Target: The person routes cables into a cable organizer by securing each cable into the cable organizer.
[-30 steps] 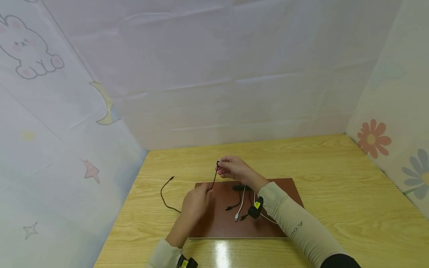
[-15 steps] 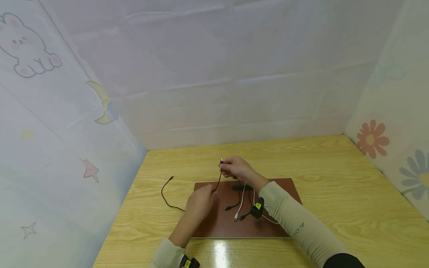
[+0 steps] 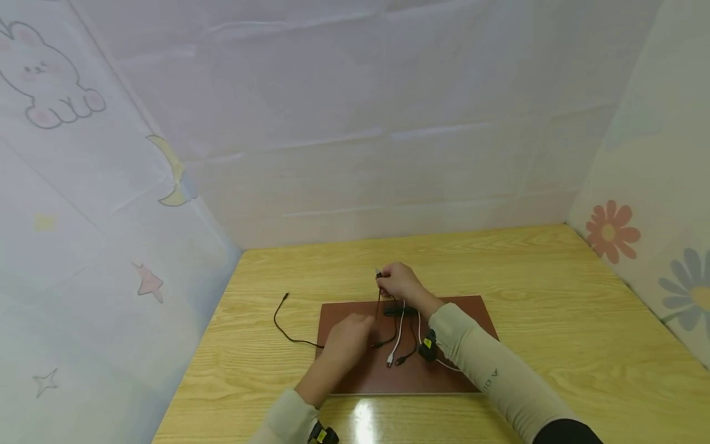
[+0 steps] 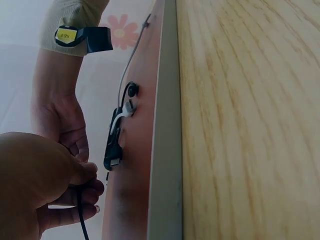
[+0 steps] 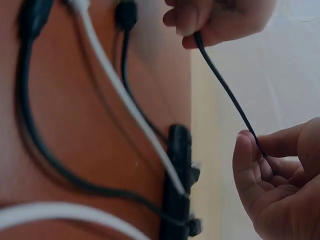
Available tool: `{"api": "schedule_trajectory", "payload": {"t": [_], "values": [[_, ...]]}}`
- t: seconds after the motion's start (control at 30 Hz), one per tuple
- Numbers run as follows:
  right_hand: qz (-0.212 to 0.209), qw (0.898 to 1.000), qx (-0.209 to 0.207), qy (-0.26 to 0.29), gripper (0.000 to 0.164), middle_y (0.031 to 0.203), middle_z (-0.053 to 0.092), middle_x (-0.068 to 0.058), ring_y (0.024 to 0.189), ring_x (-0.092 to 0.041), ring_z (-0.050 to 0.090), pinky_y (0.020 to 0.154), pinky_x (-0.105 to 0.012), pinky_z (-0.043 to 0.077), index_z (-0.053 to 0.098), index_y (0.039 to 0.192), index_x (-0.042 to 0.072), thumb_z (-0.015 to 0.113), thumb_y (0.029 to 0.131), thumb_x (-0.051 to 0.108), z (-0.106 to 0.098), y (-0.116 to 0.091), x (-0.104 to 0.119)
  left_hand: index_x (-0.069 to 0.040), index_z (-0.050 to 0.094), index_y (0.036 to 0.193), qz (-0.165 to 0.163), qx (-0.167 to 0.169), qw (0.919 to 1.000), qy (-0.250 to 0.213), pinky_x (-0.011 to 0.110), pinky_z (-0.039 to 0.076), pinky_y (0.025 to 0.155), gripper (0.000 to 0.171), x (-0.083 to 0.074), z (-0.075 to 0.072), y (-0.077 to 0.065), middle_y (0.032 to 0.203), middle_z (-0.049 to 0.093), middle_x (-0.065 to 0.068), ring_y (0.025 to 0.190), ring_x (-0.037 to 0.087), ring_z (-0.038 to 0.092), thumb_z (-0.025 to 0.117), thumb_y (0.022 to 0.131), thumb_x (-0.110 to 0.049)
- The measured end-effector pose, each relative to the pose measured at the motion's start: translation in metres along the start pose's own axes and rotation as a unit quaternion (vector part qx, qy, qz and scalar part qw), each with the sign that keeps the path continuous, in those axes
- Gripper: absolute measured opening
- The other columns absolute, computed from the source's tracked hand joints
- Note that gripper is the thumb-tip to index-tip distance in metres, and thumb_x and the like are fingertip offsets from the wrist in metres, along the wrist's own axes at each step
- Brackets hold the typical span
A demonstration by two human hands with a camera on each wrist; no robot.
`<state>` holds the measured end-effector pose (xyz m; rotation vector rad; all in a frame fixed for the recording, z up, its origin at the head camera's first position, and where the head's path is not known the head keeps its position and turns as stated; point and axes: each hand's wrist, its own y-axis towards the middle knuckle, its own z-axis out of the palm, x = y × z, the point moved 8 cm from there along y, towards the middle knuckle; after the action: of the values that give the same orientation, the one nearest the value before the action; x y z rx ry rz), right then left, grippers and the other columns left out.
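Note:
Above the brown board (image 3: 410, 382), my left hand (image 3: 348, 342) pinches a thin black cable (image 5: 225, 86) between thumb and fingers. My right hand (image 3: 400, 282) holds the same cable near its plug (image 3: 379, 275), farther back and higher. Between the two hands the cable runs nearly straight. Its other end trails off the board to the left, onto the table, ending in a small connector (image 3: 286, 295). Beneath my right hand lies a black cable-holder strip (image 5: 176, 150) with a white cable (image 5: 117, 82) and black cables (image 5: 32, 130) running through it.
The wooden table (image 3: 543, 271) extends around the board on all sides. Patterned cloth walls (image 3: 310, 123) enclose it at the back, left and right. A wrist camera (image 3: 428, 346) on my right sleeve hides part of the cables.
Both hands have shifted to the right with the black cable. Its trailing part has slid a little to the right too. The cables on the strip look about the same.

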<state>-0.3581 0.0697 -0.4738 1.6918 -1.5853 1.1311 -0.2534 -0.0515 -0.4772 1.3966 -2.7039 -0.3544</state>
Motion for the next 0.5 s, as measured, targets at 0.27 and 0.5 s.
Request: {"api": "schedule_trajectory", "payload": {"t": [0.27, 0.5], "values": [[-0.034, 0.984, 0.015, -0.174, 0.023, 0.066, 0.064, -0.004, 0.055, -0.014, 0.052, 0.051, -0.026, 0.039, 0.075, 0.090, 0.003, 0.058, 0.102, 0.013, 0.000, 0.005, -0.007, -0.020, 0.069, 0.081, 0.052, -0.007, 0.9985, 0.016, 0.021, 0.049, 0.061, 0.018, -0.009, 0.009, 0.003, 0.083, 0.069, -0.008, 0.080, 0.011, 0.061, 0.075, 0.089, -0.005], [-0.067, 0.970, 0.029, -0.230, 0.021, 0.061, 0.057, -0.001, 0.052, -0.013, 0.045, 0.049, -0.026, 0.035, 0.074, 0.083, 0.004, 0.062, 0.099, 0.012, 0.003, 0.008, -0.005, -0.023, 0.078, 0.089, 0.109, -0.019, 0.9883, 0.105, 0.017, 0.053, 0.068, 0.010, -0.023, 0.010, 0.004, 0.091, 0.071, -0.011, 0.086, 0.008, 0.061, 0.076, 0.091, -0.013]]}}
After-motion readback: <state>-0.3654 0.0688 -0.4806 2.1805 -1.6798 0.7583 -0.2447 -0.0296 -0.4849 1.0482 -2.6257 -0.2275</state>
